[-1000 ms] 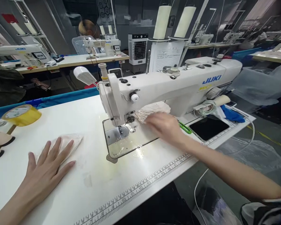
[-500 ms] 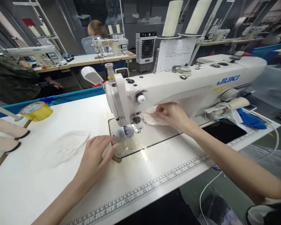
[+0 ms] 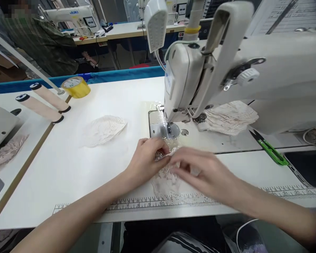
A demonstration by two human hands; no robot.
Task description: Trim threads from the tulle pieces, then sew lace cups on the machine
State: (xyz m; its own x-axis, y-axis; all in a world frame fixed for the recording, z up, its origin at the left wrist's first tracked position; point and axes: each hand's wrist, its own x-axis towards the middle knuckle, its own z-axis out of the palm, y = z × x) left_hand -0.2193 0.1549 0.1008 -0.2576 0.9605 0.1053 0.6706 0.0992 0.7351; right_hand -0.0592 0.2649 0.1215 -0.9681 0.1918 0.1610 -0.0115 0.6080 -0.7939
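My left hand (image 3: 147,158) is closed, pinching a pale lace piece (image 3: 165,181) at its top edge, just in front of the needle plate. My right hand (image 3: 202,168), slightly blurred, has its curled fingertips on the same lace from the right. The lace hangs down over the printed ruler. Behind my hands stands the sewing machine (image 3: 186,77), with its presser foot (image 3: 169,129) over the plate. Under the machine's arm lies a stack of lace pieces (image 3: 231,117). A single lace piece (image 3: 105,130) rests flat on the table to the left.
Green-handled scissors (image 3: 273,153) lie at the right beside a black panel (image 3: 309,167). Yellow tape (image 3: 77,88) and two thread cones (image 3: 42,109) sit at the back left. A ruler (image 3: 136,205) runs along the front edge. Another person (image 3: 39,45) is beyond the blue cloth edge.
My right hand has come from under the machine's arm to the front, and my left hand now grips lace beside it. The view has moved closer and turned left.
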